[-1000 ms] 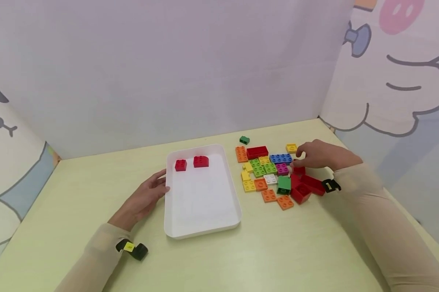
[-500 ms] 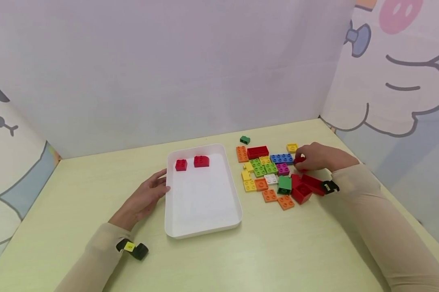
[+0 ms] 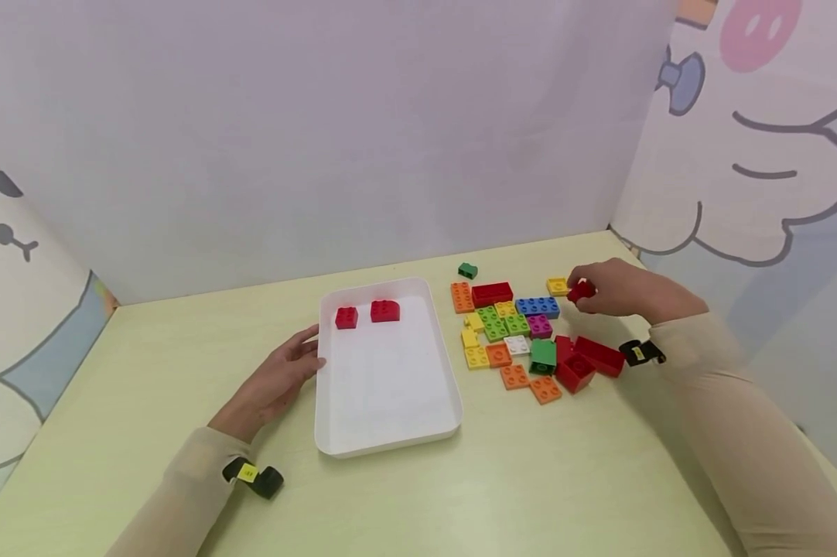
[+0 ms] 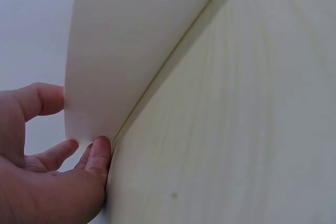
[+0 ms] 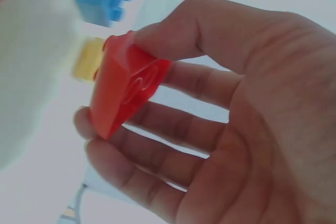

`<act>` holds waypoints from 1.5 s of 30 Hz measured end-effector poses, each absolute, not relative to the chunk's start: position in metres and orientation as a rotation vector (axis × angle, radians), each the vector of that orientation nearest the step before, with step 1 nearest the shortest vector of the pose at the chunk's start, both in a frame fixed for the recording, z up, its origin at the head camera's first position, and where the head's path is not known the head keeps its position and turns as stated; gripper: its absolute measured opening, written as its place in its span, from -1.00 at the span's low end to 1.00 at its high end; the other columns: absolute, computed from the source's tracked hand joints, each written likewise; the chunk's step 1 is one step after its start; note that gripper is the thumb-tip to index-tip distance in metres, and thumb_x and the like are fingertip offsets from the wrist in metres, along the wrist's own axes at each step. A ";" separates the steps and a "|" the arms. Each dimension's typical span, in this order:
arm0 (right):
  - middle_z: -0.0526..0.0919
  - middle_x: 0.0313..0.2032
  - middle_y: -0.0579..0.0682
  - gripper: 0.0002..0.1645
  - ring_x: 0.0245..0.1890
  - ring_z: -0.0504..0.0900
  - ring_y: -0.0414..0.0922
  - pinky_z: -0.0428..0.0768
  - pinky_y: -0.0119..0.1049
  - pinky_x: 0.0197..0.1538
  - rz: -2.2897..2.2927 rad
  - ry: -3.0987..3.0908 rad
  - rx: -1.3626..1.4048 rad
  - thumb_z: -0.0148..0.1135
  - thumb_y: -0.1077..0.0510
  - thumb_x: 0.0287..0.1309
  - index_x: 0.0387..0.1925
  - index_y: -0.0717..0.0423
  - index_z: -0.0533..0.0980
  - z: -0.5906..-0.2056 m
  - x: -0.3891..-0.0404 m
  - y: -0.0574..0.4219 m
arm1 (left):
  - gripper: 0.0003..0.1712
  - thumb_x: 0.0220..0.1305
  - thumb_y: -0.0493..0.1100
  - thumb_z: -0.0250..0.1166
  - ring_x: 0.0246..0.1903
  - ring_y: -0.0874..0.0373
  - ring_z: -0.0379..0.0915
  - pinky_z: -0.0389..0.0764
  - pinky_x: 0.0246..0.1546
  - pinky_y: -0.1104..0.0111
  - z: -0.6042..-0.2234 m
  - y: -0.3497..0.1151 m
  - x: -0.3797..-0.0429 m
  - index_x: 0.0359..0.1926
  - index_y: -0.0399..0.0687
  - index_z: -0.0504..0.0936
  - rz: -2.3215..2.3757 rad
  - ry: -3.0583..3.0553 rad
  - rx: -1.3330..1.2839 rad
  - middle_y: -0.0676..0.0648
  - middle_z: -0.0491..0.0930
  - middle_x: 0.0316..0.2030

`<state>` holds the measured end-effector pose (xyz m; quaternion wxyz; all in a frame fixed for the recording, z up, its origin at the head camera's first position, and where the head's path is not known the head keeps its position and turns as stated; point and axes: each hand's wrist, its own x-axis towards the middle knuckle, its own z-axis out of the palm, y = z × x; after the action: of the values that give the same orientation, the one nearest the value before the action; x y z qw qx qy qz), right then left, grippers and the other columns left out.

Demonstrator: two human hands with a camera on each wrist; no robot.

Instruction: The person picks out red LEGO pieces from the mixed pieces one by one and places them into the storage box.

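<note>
My right hand [image 3: 616, 288] pinches a red building brick [image 3: 582, 291] between thumb and fingers, above the right end of the brick pile. Seen in the right wrist view, this red brick [image 5: 126, 85] has a sloped side and a hollow underside. My left hand [image 3: 277, 381] is at the left side of a white tray [image 3: 391, 445]. Its fingertips [image 4: 100, 153] touch the tray's outer wall in the left wrist view, fingers loosely bent. Two red bricks, one square [image 3: 346, 317] and one with a rounded end [image 3: 385, 311], lie near the tray's far end.
Right of the tray lie several loose bricks: a blue brick [image 3: 538, 307], a green brick [image 3: 543, 357], a long red brick [image 3: 599, 357], a yellow brick [image 3: 557, 286] and others. A small green brick [image 3: 468, 271] sits apart toward the back wall [image 3: 363, 155].
My right hand has taken hold of the red brick at the pile's right side and lifted it, moving slightly up and away. The left hand and tray stay put.
</note>
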<state>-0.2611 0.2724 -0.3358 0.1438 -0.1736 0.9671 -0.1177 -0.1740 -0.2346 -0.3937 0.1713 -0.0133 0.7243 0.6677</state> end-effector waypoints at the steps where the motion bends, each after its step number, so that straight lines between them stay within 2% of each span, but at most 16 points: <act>1: 0.54 -0.19 0.04 -0.49 -0.23 0.46 -0.02 0.58 -0.20 -0.28 -0.346 2.805 -0.518 0.25 0.06 0.07 0.06 0.12 0.41 -0.332 -0.260 0.273 | -0.21 0.27 -0.30 0.14 0.27 -0.03 0.02 0.14 0.26 0.24 -0.394 -0.235 -0.174 0.43 0.03 -0.02 1.895 2.059 -0.040 -0.18 0.02 0.35; 14: 0.54 -0.20 0.01 -0.51 -0.24 0.48 -0.05 0.58 -0.23 -0.28 -0.381 2.892 -0.626 0.28 0.13 0.03 0.04 0.10 0.42 -0.314 -0.254 0.262 | -0.20 0.26 -0.29 0.15 0.27 -0.02 0.05 0.20 0.22 0.26 -0.395 -0.235 -0.174 0.43 0.07 -0.01 1.889 2.064 -0.044 -0.15 0.03 0.35; 20: 0.55 -0.23 -0.01 -0.54 -0.27 0.48 -0.07 0.58 -0.26 -0.29 -0.400 2.939 -0.724 0.28 0.10 0.05 0.02 0.08 0.43 -0.300 -0.246 0.246 | -0.21 0.27 -0.29 0.13 0.28 -0.04 0.04 0.17 0.24 0.24 -0.393 -0.234 -0.174 0.43 0.04 -0.02 1.888 2.057 -0.015 -0.18 0.01 0.36; 26: 0.54 -0.21 -0.05 -0.52 -0.22 0.49 -0.09 0.59 -0.30 -0.29 -0.518 2.948 -0.760 0.31 0.05 0.05 0.03 -0.03 0.42 -0.281 -0.241 0.220 | -0.21 0.28 -0.29 0.13 0.28 -0.05 0.02 0.16 0.25 0.23 -0.390 -0.233 -0.172 0.43 0.04 -0.03 1.880 2.067 -0.021 -0.19 0.00 0.36; 35: 0.54 -0.17 -0.07 -0.50 -0.17 0.49 -0.09 0.60 -0.30 -0.28 -0.626 2.937 -0.828 0.31 0.07 0.05 0.05 -0.05 0.40 -0.265 -0.241 0.197 | -0.21 0.27 -0.29 0.13 0.28 -0.04 0.02 0.17 0.24 0.24 -0.391 -0.230 -0.172 0.43 0.04 -0.03 1.884 2.061 -0.039 -0.18 0.00 0.36; 38: 0.54 -0.16 -0.06 -0.45 -0.17 0.49 -0.10 0.59 -0.27 -0.24 -0.618 2.940 -0.851 0.30 0.09 0.06 0.11 -0.06 0.37 -0.265 -0.243 0.196 | -0.21 0.27 -0.29 0.13 0.27 -0.05 0.03 0.18 0.24 0.24 -0.393 -0.230 -0.173 0.43 0.02 -0.03 1.894 2.052 -0.029 -0.19 0.01 0.36; 42: 0.52 -0.11 -0.06 -0.35 -0.15 0.47 -0.10 0.58 -0.24 -0.17 -0.582 2.943 -0.895 0.24 0.09 0.12 0.26 -0.17 0.29 -0.268 -0.245 0.192 | -0.20 0.26 -0.30 0.14 0.27 -0.05 0.03 0.18 0.23 0.24 -0.392 -0.230 -0.174 0.43 0.03 -0.03 1.893 2.055 -0.035 -0.18 0.02 0.35; 45: 0.49 -0.09 -0.04 -0.38 -0.17 0.44 -0.09 0.56 -0.25 -0.18 -0.566 2.954 -0.951 0.18 0.10 0.17 0.27 -0.22 0.30 -0.270 -0.247 0.186 | -0.21 0.26 -0.29 0.14 0.27 -0.03 0.04 0.19 0.23 0.26 -0.393 -0.231 -0.174 0.43 0.05 -0.02 1.889 2.066 -0.061 -0.17 0.03 0.35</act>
<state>-0.2471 0.1859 -0.2700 -0.0065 -0.3015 0.9364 -0.1794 -0.1745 -0.2312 -0.3927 0.1701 -0.0213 0.7270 0.6649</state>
